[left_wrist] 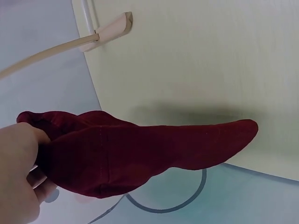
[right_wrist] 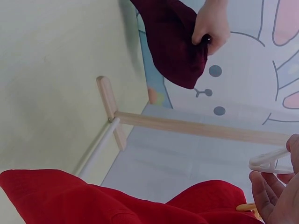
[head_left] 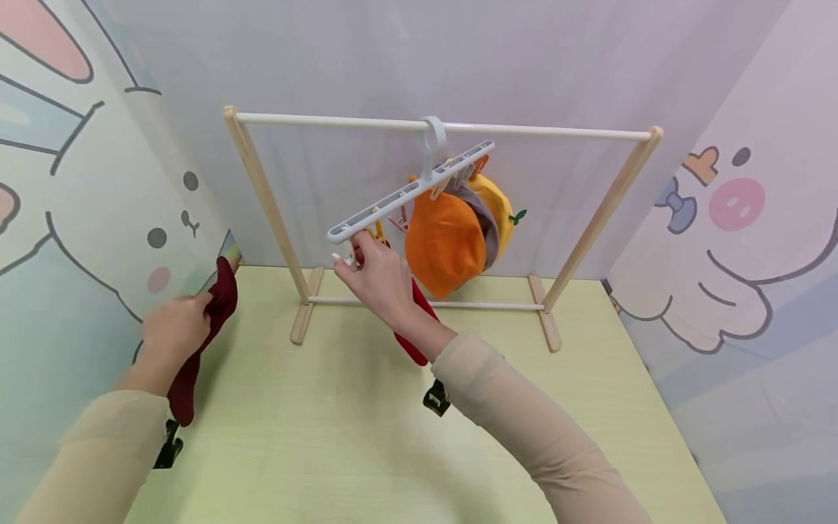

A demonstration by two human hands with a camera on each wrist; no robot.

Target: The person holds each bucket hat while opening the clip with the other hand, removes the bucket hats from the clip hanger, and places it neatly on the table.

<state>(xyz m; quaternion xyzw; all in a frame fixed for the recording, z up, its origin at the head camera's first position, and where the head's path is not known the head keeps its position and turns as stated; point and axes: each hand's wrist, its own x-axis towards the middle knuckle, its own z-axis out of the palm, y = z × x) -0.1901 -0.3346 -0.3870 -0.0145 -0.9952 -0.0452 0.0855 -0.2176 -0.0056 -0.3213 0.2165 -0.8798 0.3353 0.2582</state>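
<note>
My left hand [head_left: 175, 329] grips a dark red cap [left_wrist: 117, 156] by its edge and holds it up left of the drying rack. With my right hand [head_left: 382, 280] I pinch a white clip [right_wrist: 266, 162] at the near left end of the white clip hanger [head_left: 393, 199]. A bright red cap [right_wrist: 117, 203] hangs beside that hand from a yellow clip [head_left: 377, 230], and in the head view my right hand and forearm hide much of it. Farther along the hanger hang an orange cap [head_left: 441, 244], a grey one [head_left: 487, 222] and a yellow one [head_left: 495, 207].
The hanger hooks over the white bar [head_left: 327, 122] of a rack with wooden legs [head_left: 268, 204] and feet. Beneath is a pale yellow-green table [head_left: 314, 451]. A cartoon-printed wall [head_left: 111, 218] stands close on the left, another [head_left: 740, 306] on the right.
</note>
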